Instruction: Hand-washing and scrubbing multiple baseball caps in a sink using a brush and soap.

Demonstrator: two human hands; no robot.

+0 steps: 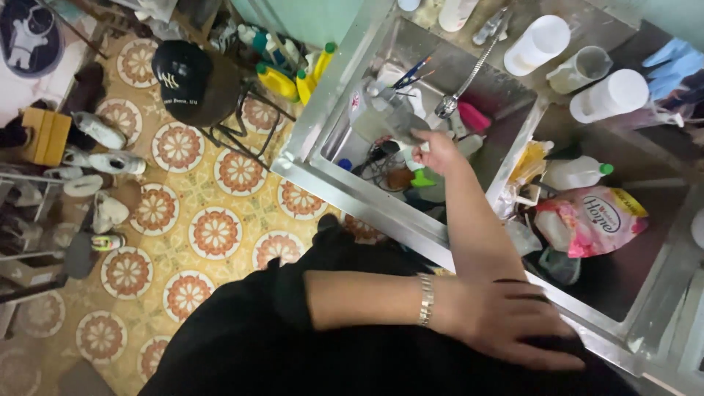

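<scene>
— What is seen nearest the camera?

— The left hand point(506, 323), with a silver link bracelet point(425, 299) at the wrist, is laid flat on black clothing, fingers spread and nothing held.

— And beyond it?

— The right hand point(438, 149) is stretched out over the stainless steel sink point(345, 172). Its fingers are closed on a grey, translucent plastic container point(385, 117), which is held tilted inside the basin, just below the flexible metal tap point(469, 77).

— What is found around the container?

— A white bottle with a green nozzle point(416, 170) is seen just beneath the hand. To the right of the basin, a pink refill pouch point(594, 220) is laid on the dark counter point(623, 279), near a white bottle with a green cap point(579, 174).

— Farther still?

— Three white plastic cups point(539, 44) are stood on the ledge behind the tap. On the patterned tile floor point(213, 227) at the left, yellow bottles with green caps point(282, 81) are grouped, and a black cap point(183, 70) is rested on a stool.
</scene>
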